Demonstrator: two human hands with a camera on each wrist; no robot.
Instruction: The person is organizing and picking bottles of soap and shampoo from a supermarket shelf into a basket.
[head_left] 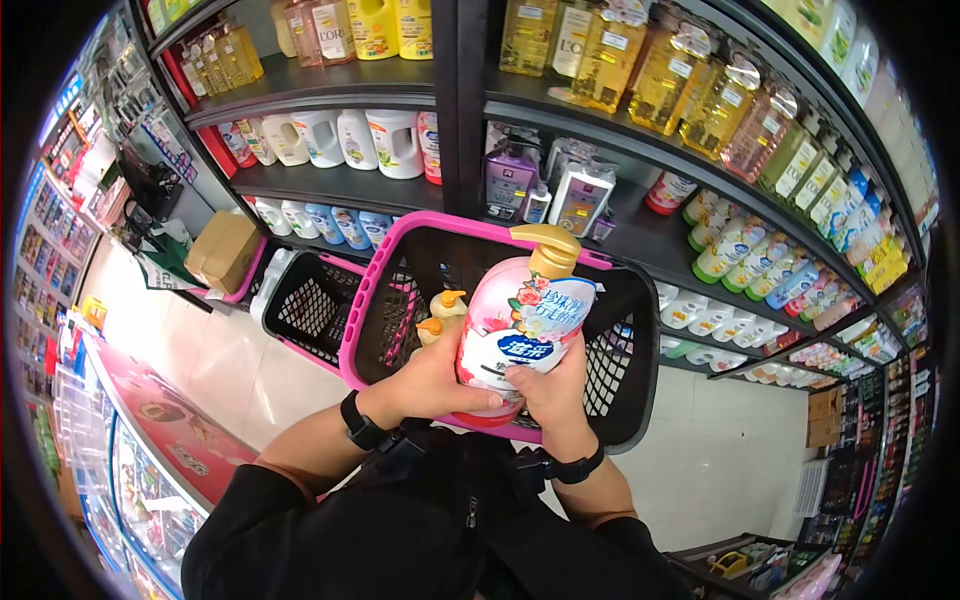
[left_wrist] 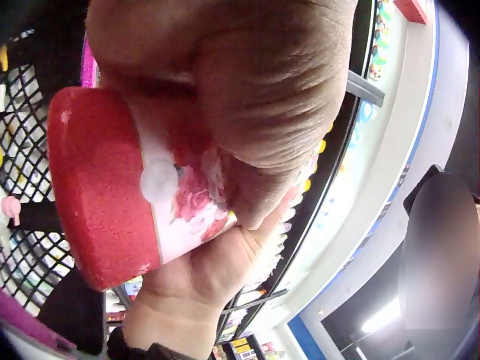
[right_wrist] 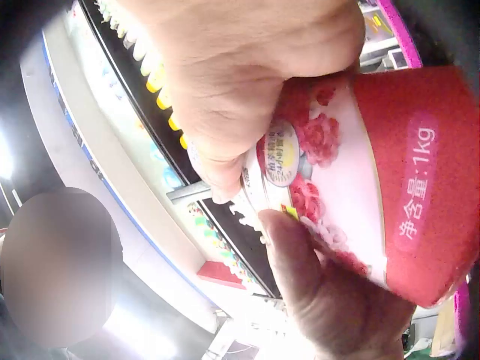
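Both hands hold a large pink and white pump bottle (head_left: pixel 510 335), upright with a gold pump head, in front of the body. My left hand (head_left: pixel 432 382) grips its lower left side, and my right hand (head_left: pixel 556 388) grips the right side, with the thumb across the front label. Red covers the bottle's base, and roses are printed above it; in the right wrist view the bottle (right_wrist: pixel 431 187) shows "1kg" on that red band. Beneath it in the head view is a black shopping basket with a pink rim (head_left: pixel 355 320). Cream bottles (head_left: pixel 447 303) with orange pump tops stand inside the basket, beside my left hand.
Dark shelves (head_left: pixel 340 182) ahead carry rows of pump bottles and jugs. A second black basket (head_left: pixel 315 300) and a cardboard box (head_left: pixel 225 255) are at the left, near the shelf foot. A red-topped display counter (head_left: pixel 165 420) stands at the near left, on a pale tiled floor (head_left: pixel 700 430).
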